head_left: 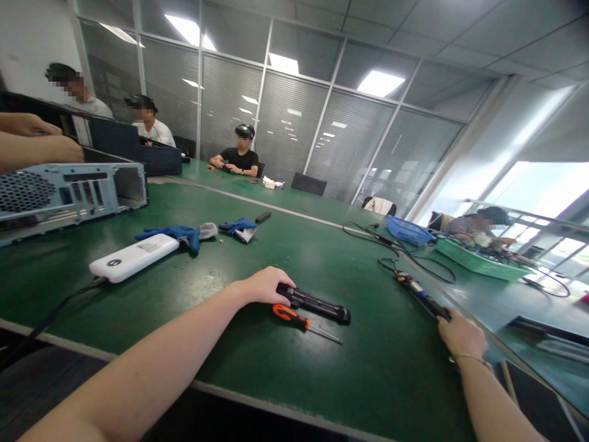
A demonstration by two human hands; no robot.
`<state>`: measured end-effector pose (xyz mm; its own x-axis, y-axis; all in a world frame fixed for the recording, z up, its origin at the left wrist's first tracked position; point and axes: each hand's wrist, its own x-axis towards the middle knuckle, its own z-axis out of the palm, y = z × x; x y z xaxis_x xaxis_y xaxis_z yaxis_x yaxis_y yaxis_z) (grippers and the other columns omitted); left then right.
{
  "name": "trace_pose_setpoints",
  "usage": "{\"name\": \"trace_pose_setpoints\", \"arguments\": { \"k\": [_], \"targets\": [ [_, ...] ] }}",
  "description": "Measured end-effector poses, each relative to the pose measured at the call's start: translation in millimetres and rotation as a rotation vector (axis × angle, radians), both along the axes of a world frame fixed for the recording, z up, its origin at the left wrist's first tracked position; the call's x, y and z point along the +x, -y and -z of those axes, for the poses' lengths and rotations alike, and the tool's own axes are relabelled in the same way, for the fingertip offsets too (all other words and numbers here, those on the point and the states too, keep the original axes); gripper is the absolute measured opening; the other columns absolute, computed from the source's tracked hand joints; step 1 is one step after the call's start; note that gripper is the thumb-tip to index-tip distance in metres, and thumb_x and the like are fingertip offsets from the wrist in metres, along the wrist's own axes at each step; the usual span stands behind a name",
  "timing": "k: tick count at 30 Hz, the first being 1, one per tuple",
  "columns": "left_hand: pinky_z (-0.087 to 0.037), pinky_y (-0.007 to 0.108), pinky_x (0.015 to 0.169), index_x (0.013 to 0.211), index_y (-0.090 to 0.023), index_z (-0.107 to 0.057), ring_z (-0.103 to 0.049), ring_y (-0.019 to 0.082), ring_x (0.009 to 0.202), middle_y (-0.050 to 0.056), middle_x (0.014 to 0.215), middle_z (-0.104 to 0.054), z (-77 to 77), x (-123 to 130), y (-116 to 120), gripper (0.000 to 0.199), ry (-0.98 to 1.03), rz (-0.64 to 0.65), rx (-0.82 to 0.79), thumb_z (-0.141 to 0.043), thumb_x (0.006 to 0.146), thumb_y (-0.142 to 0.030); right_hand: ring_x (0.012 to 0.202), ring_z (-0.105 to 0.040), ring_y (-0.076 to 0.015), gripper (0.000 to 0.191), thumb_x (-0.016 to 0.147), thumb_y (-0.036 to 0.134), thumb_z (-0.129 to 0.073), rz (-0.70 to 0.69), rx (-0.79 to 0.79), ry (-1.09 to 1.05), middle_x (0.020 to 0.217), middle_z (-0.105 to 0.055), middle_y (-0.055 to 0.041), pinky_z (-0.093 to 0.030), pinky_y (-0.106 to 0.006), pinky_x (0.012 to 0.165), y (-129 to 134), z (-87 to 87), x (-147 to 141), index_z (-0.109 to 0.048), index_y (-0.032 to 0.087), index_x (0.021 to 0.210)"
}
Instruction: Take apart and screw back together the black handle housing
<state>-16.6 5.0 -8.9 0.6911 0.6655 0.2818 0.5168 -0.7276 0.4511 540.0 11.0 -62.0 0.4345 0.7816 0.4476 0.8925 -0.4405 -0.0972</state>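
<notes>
head view shows the left hand lying on the green desk, its fingers curled over the near end of a black tool; the grip looks loose and the tool lies flat on the desk, not lifted. an orange screwdriver lies just beside the black tool, on the near side, touched by no hand. the right hand is closed on the near end of a long dark tool with a cable, which also rests on the desk.

i judge the work is at its start: both tools are only being taken up, and nothing is applied to any part yet.

as for containers, a blue basket and a green tray stand far on the right; the tray holds cables and small parts, and what is in the basket i cannot tell. an open computer case stands at the left, with another person's hands on it. a white box and blue gloves lie between.
</notes>
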Motion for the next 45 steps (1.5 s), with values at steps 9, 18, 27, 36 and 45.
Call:
{"name": "trace_pose_setpoints", "arguments": {
  "k": [9,18,27,36,45],
  "targets": [
    [-0.047,0.026,0.086,0.107,-0.020,-0.071,-0.065,0.022,0.097,0.006,0.103,-0.071,0.2,-0.5,0.8,0.042,-0.010,0.000,0.019,-0.078,0.068,-0.034,0.093,-0.063,-0.0282,0.051,0.084,0.045,-0.044,-0.541,0.048,-0.161,0.102,-0.069,-0.0110,-0.049,-0.040,0.083,-22.9,-4.0,-115.8,-0.062,0.018,0.124],
    [-0.046,0.026,0.088,0.108,-0.020,-0.071,-0.065,0.023,0.098,0.006,0.105,-0.071,-5.2,-0.4,5.1,0.041,-0.030,0.011,0.046,-0.077,0.070,-0.034,0.109,-0.062,-0.0234,0.043,0.086,0.044,-0.055,-1.068,-0.092,-0.422,0.121,-0.067,-0.0050,-0.046,-0.038,0.099,1.0,-31.9,-194.9,-0.063,0.024,0.123],
    [-0.047,0.026,0.086,0.105,-0.019,-0.072,-0.066,0.023,0.096,0.006,0.103,-0.072,-9.5,0.9,9.1,0.041,-0.018,0.032,0.056,-0.078,0.068,-0.035,0.111,-0.060,-0.0264,0.042,0.085,0.045,-0.060,-1.161,-0.163,-0.635,0.120,-0.066,-0.0072,-0.043,-0.045,0.102,8.3,-39.5,-200.4,-0.065,0.023,0.120],
    [-0.044,0.037,0.099,0.111,-0.017,-0.067,-0.061,0.025,0.109,0.009,0.115,-0.068,-6.9,2.3,2.0,0.045,0.117,0.057,0.331,-0.079,0.070,-0.032,0.111,-0.058,-0.0262,0.036,0.084,0.044,-0.062,-1.194,0.088,-0.450,0.121,-0.062,-0.0097,-0.047,-0.044,0.097,30.5,-55.7,-219.9,-0.066,0.024,0.115],
    [-0.045,0.042,0.101,0.117,-0.014,-0.062,-0.056,0.025,0.112,0.012,0.121,-0.063,-0.4,15.7,-4.2,0.038,0.142,-0.008,0.559,-0.070,0.081,-0.023,0.102,-0.060,-0.0244,0.036,0.088,0.037,-0.059,-1.234,0.179,-0.024,0.114,-0.065,-0.0092,-0.049,-0.043,0.090,32.4,-49.6,-237.6,-0.061,0.025,0.122]
  ]
}}
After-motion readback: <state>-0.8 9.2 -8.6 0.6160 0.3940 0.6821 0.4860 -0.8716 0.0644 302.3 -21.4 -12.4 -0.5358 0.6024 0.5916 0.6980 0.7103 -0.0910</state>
